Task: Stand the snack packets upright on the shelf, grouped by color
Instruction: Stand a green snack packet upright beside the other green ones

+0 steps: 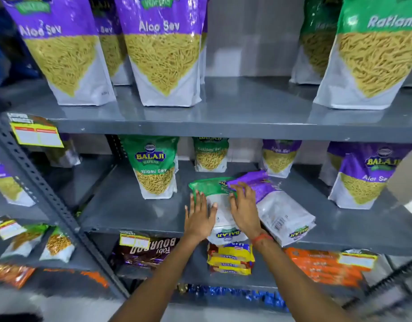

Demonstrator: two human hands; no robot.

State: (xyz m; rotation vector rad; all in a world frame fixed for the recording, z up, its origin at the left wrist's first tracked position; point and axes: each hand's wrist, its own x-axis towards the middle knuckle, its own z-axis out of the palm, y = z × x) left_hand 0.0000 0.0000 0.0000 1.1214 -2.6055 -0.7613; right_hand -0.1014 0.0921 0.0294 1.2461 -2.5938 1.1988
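A green packet (220, 201) lies flat on the middle grey shelf (130, 205), its bottom end hanging over the front edge. My left hand (199, 217) rests on its left side with fingers spread. My right hand (243, 208) lies across its right side, fingertips at the edge of a purple packet (277, 205) that lies flat just to the right. Upright on this shelf stand two green packets (155, 166) (210, 153) at the left and purple packets (279, 156) (363, 175) at the right. Whether either hand grips is unclear.
The upper shelf (235, 112) holds large upright purple packets (163, 47) at left and green ones (374, 54) at right. Below are biscuit packs (230, 259), orange packs (323, 266) and a brown pack (149, 249). A slotted upright post (49, 194) separates a neighbouring rack at left.
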